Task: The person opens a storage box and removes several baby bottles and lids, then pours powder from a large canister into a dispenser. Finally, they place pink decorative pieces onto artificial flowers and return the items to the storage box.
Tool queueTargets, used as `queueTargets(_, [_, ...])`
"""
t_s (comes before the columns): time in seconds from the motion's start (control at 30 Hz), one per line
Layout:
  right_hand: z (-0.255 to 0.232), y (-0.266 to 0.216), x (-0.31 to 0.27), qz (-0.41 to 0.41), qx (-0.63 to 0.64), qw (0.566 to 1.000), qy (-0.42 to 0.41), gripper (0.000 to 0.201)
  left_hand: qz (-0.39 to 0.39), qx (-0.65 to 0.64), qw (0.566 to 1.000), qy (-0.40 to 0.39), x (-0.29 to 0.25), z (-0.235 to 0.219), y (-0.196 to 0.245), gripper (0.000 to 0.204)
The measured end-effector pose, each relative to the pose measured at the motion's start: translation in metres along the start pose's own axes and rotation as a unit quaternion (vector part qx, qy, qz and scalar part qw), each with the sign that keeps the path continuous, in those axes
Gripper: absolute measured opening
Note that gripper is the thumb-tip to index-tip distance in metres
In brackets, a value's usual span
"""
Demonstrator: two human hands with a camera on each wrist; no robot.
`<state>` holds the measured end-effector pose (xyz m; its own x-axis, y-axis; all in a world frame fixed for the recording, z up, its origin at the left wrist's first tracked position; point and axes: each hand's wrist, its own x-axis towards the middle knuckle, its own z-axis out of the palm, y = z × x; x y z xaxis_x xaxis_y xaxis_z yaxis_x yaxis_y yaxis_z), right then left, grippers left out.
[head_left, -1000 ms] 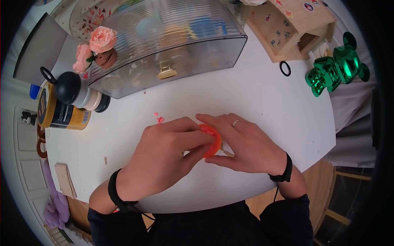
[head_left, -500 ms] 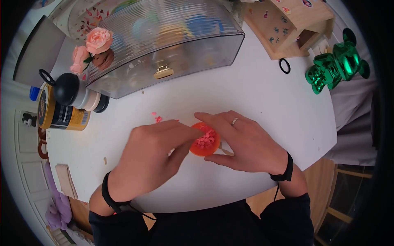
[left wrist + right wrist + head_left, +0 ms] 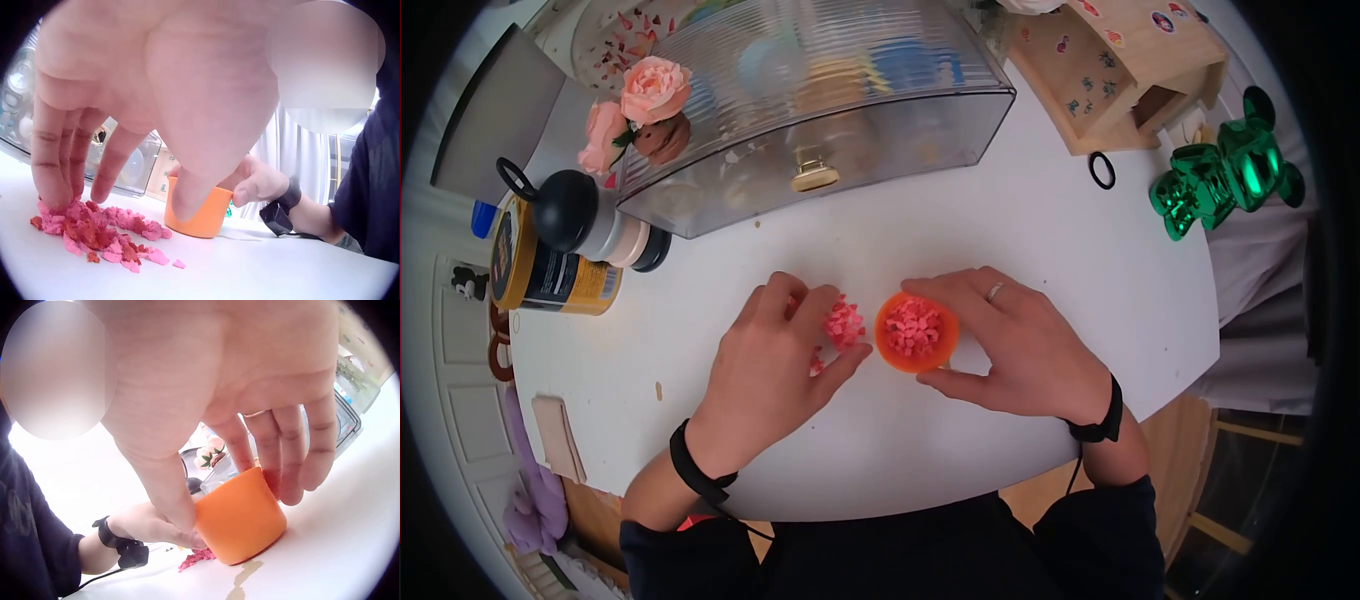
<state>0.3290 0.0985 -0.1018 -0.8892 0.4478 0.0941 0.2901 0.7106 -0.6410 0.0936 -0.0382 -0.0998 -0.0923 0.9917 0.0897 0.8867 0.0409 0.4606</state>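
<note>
An orange cup [image 3: 884,348] stands on the white table with pink crumbs [image 3: 915,326] inside it. My right hand [image 3: 1030,350] holds the cup from the right, thumb and fingers on opposite sides of its wall [image 3: 240,519]. Left of the cup lies a loose pile of pink and red crumbs [image 3: 103,234]. The fingertips of my left hand [image 3: 765,365] touch the far-left part of the pile, and its thumb is spread apart, pointing toward the cup. Part of the pile [image 3: 844,325] is hidden under that hand in the head view.
Behind the hands stands a clear ribbed box [image 3: 860,155] with pink flowers [image 3: 655,90]. At left are a bottle [image 3: 565,210] and a yellow tub [image 3: 595,288]. A black ring [image 3: 1102,170], a green shiny figure [image 3: 1225,180] and a wooden house [image 3: 1090,80] are at right.
My left hand has moved left from the cup to the crumb pile, its fingers and thumb spreading apart. The cup's contents now show fully. My right hand still holds the cup, slightly farther right.
</note>
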Motion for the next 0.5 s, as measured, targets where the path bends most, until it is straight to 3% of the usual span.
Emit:
queueTargets(0.1, [0.001, 0.001, 0.000, -0.008, -0.003, 1.000, 0.002, 0.075, 0.047, 0.005, 0.999, -0.007, -0.001, 0.006, -0.005, 0.039])
queueTargets(0.2, [0.001, 0.002, 0.000, -0.026, -0.010, 0.999, 0.015, 0.070, 0.021, -0.016, 0.999, -0.023, 0.000, -0.003, -0.006, 0.036])
queueTargets(0.3, [0.001, 0.001, 0.000, -0.035, -0.015, 0.999, 0.019, 0.067, 0.048, 0.013, 0.999, 0.000, 0.008, -0.008, -0.003, 0.028])
queueTargets(0.4, [0.001, 0.002, 0.000, -0.036, -0.019, 0.999, 0.019, 0.067, 0.179, 0.025, 0.983, 0.010, 0.019, -0.004, -0.007, 0.024])
queueTargets(0.5, [0.002, 0.002, -0.001, -0.035, -0.019, 0.999, 0.019, 0.067, 0.223, 0.046, 0.973, -0.036, 0.015, 0.001, -0.018, 0.024])
